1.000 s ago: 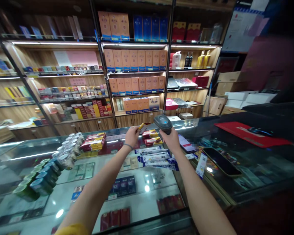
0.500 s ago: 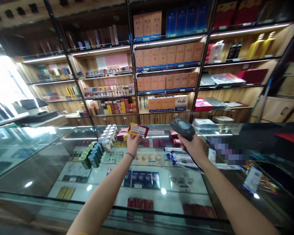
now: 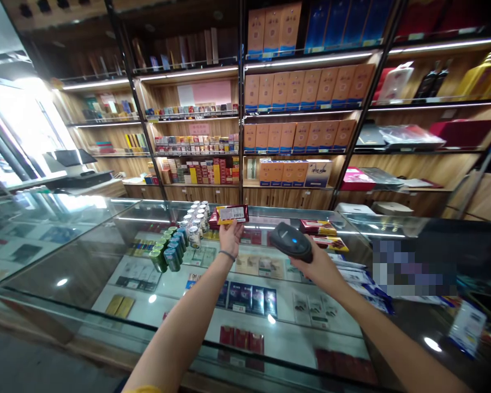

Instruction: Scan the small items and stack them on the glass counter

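My left hand [image 3: 230,236] is raised over the glass counter [image 3: 106,262], fingers closed on a red and gold carton [image 3: 231,214] whose white barcode label faces me. My right hand [image 3: 317,263] grips a dark handheld barcode scanner [image 3: 291,242] with a blue light on top. The scanner's head points left toward the carton, a short gap away from it. Both forearms reach forward above the counter top.
Rows of small cans and jars [image 3: 180,240] stand on the counter left of my hands. Red packs [image 3: 322,228] and blue-white packets [image 3: 364,281] lie to the right. Shelves of boxed goods [image 3: 303,87] fill the back wall. A register [image 3: 76,169] sits far left.
My view has swung left. The left hand has turned the carton so its label faces me, and the right hand has lowered the scanner and aimed it toward the carton.
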`<state>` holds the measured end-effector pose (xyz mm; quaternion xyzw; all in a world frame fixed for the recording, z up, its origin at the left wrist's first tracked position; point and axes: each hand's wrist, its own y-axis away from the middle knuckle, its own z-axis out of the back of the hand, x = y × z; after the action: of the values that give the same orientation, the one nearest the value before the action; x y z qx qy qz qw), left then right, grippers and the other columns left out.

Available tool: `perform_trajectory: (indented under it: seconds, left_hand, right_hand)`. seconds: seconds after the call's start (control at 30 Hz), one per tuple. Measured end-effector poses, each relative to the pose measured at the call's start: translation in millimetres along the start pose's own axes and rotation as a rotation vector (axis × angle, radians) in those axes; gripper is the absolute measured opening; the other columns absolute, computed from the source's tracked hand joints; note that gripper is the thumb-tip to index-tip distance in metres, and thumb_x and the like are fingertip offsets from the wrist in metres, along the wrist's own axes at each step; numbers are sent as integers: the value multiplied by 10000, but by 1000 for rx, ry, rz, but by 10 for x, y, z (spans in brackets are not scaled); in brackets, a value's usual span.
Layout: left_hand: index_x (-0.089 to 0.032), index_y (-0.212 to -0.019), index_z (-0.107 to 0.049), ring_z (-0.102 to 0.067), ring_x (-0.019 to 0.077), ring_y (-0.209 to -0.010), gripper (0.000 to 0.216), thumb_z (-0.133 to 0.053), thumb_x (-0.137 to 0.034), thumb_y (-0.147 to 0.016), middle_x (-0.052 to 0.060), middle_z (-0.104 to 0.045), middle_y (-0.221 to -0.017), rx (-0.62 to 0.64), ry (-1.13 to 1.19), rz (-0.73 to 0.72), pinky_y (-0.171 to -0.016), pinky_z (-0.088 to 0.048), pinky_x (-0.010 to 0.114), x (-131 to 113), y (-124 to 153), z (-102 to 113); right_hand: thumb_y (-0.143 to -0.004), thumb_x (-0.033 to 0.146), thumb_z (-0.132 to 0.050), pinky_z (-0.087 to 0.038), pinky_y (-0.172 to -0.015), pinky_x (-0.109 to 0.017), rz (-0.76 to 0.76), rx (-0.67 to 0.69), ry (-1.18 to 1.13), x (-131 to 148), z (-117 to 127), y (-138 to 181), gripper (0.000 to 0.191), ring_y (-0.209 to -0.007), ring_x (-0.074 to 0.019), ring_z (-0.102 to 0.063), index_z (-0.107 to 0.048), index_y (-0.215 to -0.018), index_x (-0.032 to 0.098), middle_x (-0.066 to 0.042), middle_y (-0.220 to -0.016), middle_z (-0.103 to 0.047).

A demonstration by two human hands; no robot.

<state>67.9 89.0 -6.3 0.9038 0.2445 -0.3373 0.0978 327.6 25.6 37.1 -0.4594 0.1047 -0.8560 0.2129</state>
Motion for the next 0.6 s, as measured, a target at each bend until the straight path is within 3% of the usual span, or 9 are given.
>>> perform_trajectory:
  seconds: [0.23, 0.47, 0.6]
  left_hand:
    - [-197, -999, -558, -712, 157, -996, 145, -631, -136, -889, 68, -710, -1039, 55, 41, -21, -988, -548, 366, 5, -33, 24]
    - [-220, -1002, -527, -717, 135, -902, 220, -671, -145, -855, 28, -702, -970, -34, -15, -3, -916, -575, 337, 10, -71, 33]
    - [-222, -990, -516, -703, 120, -860, 251, -705, -193, -828, 12, -684, -939, -11, -47, -36, -889, -576, 330, -27, -88, 30]
  right_hand:
    - [-691, 318, -690, -522, -759, -397, 26, 123, 109, -16, -15, 31, 490, -891, -315, -713, -614, -1171, 250, -46, -919, -761]
    - [-679, 325, -703, -534, -736, -372, 33, 43, 49, -52, -5, 15, 531, -880, -298, -717, -617, -1196, 243, -51, -958, -765]
    - [-678, 318, -710, -538, -724, -350, 45, 20, 20, -80, 19, -12, 504, -864, -284, -716, -630, -1170, 244, -42, -911, -763]
